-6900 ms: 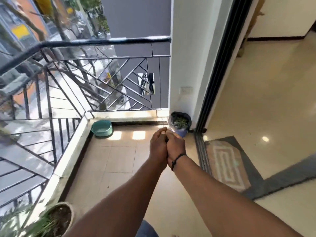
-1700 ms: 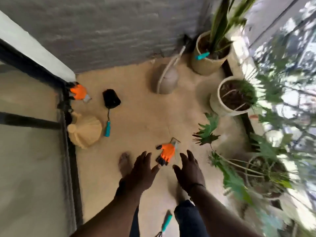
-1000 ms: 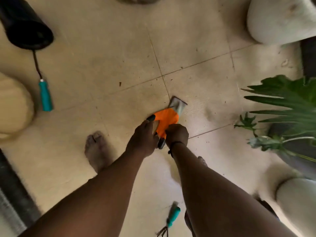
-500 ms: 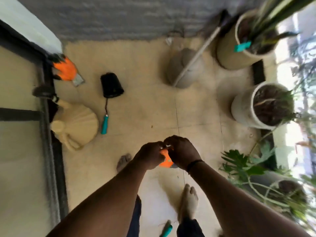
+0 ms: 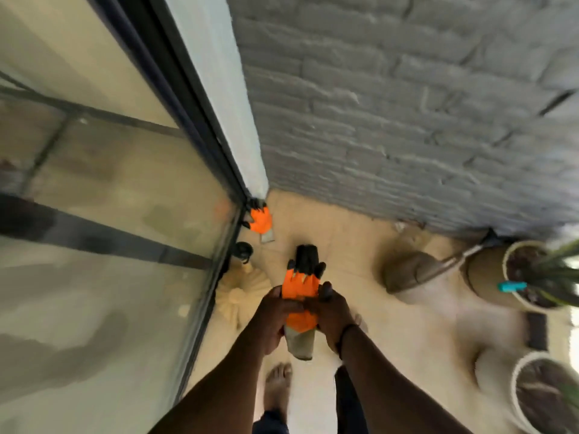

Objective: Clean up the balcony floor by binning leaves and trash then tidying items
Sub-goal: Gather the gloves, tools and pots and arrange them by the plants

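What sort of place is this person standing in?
Most likely a home balcony or small patio. A grey brick wall meets a sliding glass door, potted plants line the tiled floor, and both hands hold an orange gardening glove.

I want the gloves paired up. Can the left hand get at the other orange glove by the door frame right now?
Probably not yet: the left hand and right hand both grip the held glove. The floor toward the other glove looks open.
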